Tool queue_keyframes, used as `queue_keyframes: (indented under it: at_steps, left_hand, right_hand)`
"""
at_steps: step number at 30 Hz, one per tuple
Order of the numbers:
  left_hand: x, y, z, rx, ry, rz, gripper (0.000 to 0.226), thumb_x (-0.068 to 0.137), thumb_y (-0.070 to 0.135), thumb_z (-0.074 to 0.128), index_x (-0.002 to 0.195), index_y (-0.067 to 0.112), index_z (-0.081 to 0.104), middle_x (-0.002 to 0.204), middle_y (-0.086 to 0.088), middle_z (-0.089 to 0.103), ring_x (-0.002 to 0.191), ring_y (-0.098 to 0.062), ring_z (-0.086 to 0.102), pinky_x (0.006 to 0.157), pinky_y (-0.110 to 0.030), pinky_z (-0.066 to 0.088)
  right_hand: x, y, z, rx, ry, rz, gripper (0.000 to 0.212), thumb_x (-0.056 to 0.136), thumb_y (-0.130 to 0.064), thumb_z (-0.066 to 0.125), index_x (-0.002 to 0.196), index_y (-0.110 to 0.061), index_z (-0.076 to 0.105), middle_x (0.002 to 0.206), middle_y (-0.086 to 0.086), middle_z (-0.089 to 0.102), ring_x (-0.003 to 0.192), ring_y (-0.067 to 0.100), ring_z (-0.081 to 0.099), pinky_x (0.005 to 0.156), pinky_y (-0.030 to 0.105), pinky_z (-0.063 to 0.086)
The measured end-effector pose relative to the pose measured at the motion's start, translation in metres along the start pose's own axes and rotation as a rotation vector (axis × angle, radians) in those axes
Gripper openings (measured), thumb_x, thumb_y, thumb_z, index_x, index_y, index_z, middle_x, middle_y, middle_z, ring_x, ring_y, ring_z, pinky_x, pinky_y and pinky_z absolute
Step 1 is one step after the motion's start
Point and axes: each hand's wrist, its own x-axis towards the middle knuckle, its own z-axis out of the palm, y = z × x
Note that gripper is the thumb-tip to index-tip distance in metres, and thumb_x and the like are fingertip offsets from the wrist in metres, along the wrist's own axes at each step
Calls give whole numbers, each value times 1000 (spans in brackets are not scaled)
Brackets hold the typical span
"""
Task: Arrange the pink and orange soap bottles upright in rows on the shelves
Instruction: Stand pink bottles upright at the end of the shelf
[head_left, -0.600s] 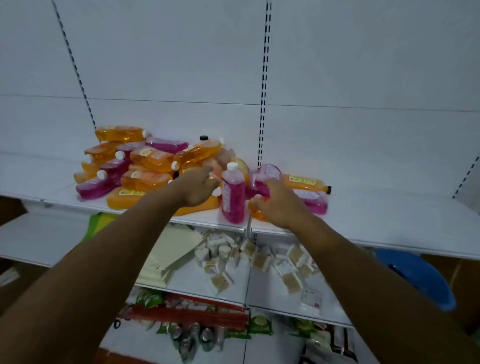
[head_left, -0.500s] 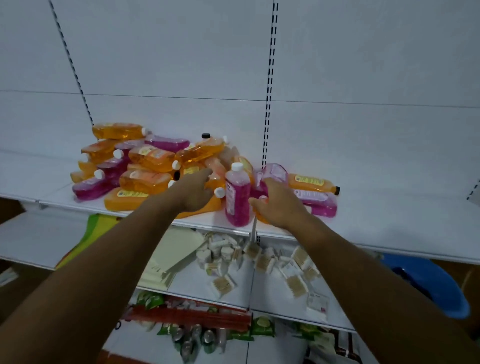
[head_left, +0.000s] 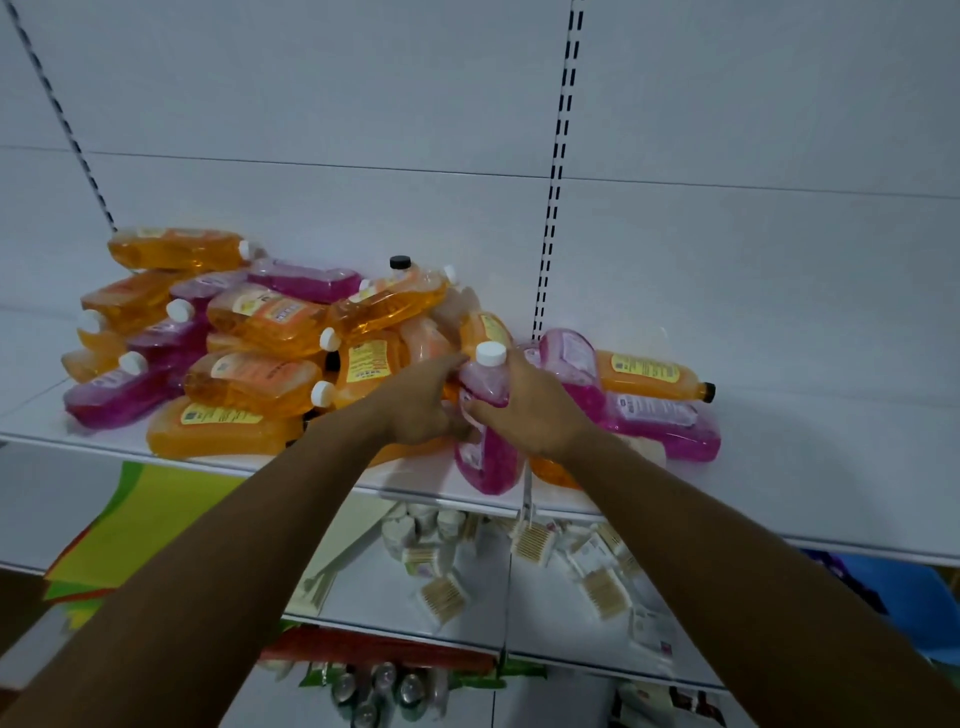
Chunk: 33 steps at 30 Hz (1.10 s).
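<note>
A pink soap bottle with a white cap stands upright at the front edge of the white shelf. My right hand wraps around its middle from the right. My left hand holds its left side, fingers at the shoulder and thumb at the label. To the left, several orange and pink bottles lie in a jumbled pile. An orange bottle and a pink bottle lie flat to the right, behind my right hand.
The shelf's right half is bare white surface. The lower shelf holds cotton swab packs and green paper sheets. A blue tub sits at the lower right. A slotted upright runs up the back wall.
My left hand left the orange pile and moved right onto the upright pink bottle. My right hand shifted from beside the bottle to wrap around it.
</note>
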Motion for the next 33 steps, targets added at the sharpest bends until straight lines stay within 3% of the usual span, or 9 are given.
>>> queue_keyframes:
  at_steps: [3, 7, 13, 16, 19, 22, 27, 30, 33]
  left_hand:
    - [3, -2, 1, -77, -6, -20, 79, 72, 23, 83, 139, 26, 40, 130, 3, 56, 114, -15, 54, 84, -25, 48]
    - [2, 10, -5, -122, 6, -31, 90, 75, 38, 79, 148, 22, 28, 135, -1, 54, 105, -12, 56, 71, -18, 49]
    - [14, 53, 2, -123, 41, 68, 98, 73, 57, 71, 151, 23, 22, 141, -1, 49, 114, -11, 51, 80, -20, 46]
    - [24, 86, 19, -151, 15, 154, 102, 72, 48, 77, 151, 22, 16, 137, 6, 48, 119, -13, 51, 82, -14, 46]
    - [39, 110, 50, -123, 32, 260, 107, 69, 42, 83, 149, 22, 15, 137, 1, 47, 119, -16, 53, 86, -20, 49]
    - [53, 129, 77, -293, 37, 216, 96, 71, 28, 84, 144, 20, 22, 132, 2, 48, 104, -8, 55, 64, -9, 48]
    - [85, 168, 116, -773, -111, 103, 48, 81, 11, 73, 119, 23, 47, 113, -8, 64, 91, -19, 67, 70, -29, 59]
    - [107, 199, 143, -905, -196, 51, 32, 85, 3, 64, 109, 22, 55, 104, -12, 66, 83, -27, 70, 73, -46, 60]
    - [135, 230, 177, -938, -280, 55, 35, 82, 1, 60, 116, 11, 57, 109, -17, 66, 90, -37, 69, 76, -56, 57]
  right_hand:
    - [4, 4, -5, -25, 31, 1, 63, 80, -41, 73, 132, -18, 46, 120, 0, 62, 107, 19, 60, 89, 37, 52]
    - [5, 0, -30, 20, 117, 50, 55, 80, -39, 72, 127, -17, 53, 112, -3, 62, 99, 17, 61, 77, 32, 52]
    - [2, -8, -86, 167, 331, 207, 32, 80, -44, 69, 97, -18, 62, 91, 0, 69, 78, 18, 69, 71, 37, 60]
    - [-6, 2, -112, 302, 403, 335, 30, 79, -39, 71, 91, -12, 65, 80, 7, 73, 65, 21, 72, 61, 38, 61]
    - [-20, 20, -133, 415, 467, 438, 35, 79, -36, 72, 98, -7, 66, 83, 10, 74, 63, 21, 72, 54, 31, 59]
    - [-38, 39, -158, 438, 502, 461, 47, 79, -50, 71, 99, -7, 65, 86, 11, 72, 70, 24, 73, 64, 40, 61]
    - [-75, 75, -209, 293, 486, 460, 59, 91, -66, 42, 112, -13, 57, 103, 5, 64, 91, 23, 67, 79, 37, 57]
    - [-92, 107, -238, 468, 429, 414, 47, 94, -55, 48, 121, -16, 51, 108, 2, 61, 99, 24, 62, 86, 39, 51]
    - [-110, 141, -269, 592, 479, 373, 42, 89, -36, 65, 124, -15, 52, 106, 6, 64, 92, 22, 66, 73, 37, 55]
